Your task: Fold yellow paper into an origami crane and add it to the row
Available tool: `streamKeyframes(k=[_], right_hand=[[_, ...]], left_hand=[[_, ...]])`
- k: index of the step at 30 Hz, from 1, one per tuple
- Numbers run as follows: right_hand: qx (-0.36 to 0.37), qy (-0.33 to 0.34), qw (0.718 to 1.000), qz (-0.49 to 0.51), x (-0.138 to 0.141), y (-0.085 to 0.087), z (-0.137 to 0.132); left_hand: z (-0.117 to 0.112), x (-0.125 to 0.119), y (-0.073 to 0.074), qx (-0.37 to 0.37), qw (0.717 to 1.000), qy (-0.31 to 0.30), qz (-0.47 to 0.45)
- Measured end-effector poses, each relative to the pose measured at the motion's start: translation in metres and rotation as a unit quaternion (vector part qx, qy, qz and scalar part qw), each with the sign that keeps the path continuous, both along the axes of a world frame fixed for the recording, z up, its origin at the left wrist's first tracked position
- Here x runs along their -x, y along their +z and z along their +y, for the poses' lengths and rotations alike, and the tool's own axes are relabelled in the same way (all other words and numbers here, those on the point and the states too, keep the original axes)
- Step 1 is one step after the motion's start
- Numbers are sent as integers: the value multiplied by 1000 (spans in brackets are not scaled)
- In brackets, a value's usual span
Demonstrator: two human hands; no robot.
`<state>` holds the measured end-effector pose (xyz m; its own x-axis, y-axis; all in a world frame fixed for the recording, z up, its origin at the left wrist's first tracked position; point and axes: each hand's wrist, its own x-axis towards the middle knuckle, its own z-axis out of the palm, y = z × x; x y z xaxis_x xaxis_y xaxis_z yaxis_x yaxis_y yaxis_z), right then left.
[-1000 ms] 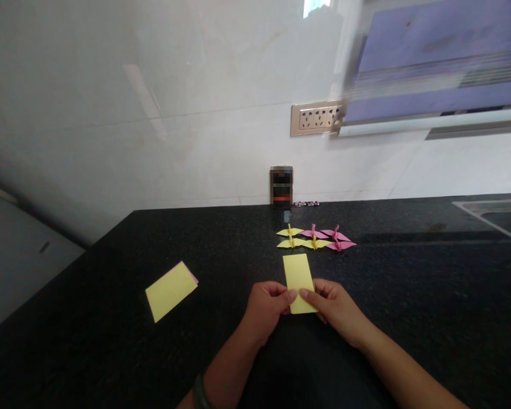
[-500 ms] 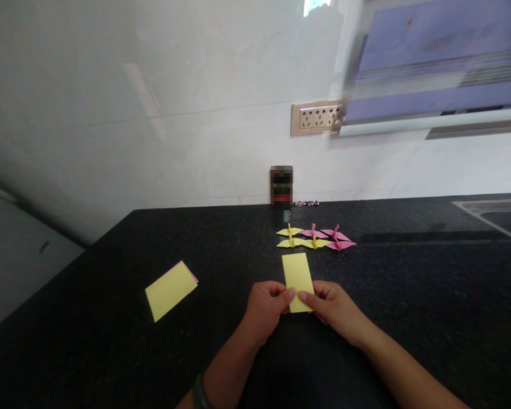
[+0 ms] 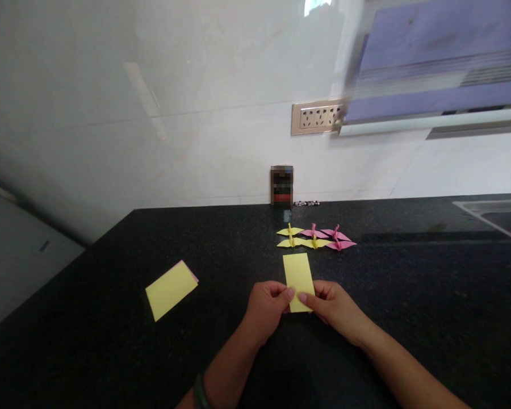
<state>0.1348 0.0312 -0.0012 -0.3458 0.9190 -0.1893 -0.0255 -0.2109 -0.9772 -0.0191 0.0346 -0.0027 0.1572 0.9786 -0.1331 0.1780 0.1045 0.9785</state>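
Observation:
Between my two hands is a yellow sheet of paper [image 3: 298,274], narrow and upright, its lower part pinched from both sides. My left hand [image 3: 267,307] grips the left edge with the thumb on top. On the right edge, my right hand [image 3: 334,307] does the same, and the two thumbs nearly meet. The fingers under the paper are hidden. Just beyond it lie several folded paper cranes, yellow ones [image 3: 292,242] on the left and pink ones [image 3: 338,244] on the right, in two rows.
A stack of yellow and pink paper [image 3: 171,291] lies on the black counter [image 3: 111,244] to the left. Against the tiled wall leans a phone [image 3: 281,186] with a beaded strap [image 3: 306,203]. Above are a wall socket [image 3: 317,117] and a purple panel [image 3: 434,40]. A sink edge [image 3: 485,218] is at right.

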Motion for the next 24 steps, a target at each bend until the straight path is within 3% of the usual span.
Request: streamKeyframes(k=[15, 24], right_hand=[[-4, 14, 1000, -5, -1, 2, 1], [-2, 23, 1000, 14, 0, 3, 0]], left_hand=[[-1, 1, 6, -21, 999, -4, 30], [1, 1, -1, -19, 999, -12, 27]])
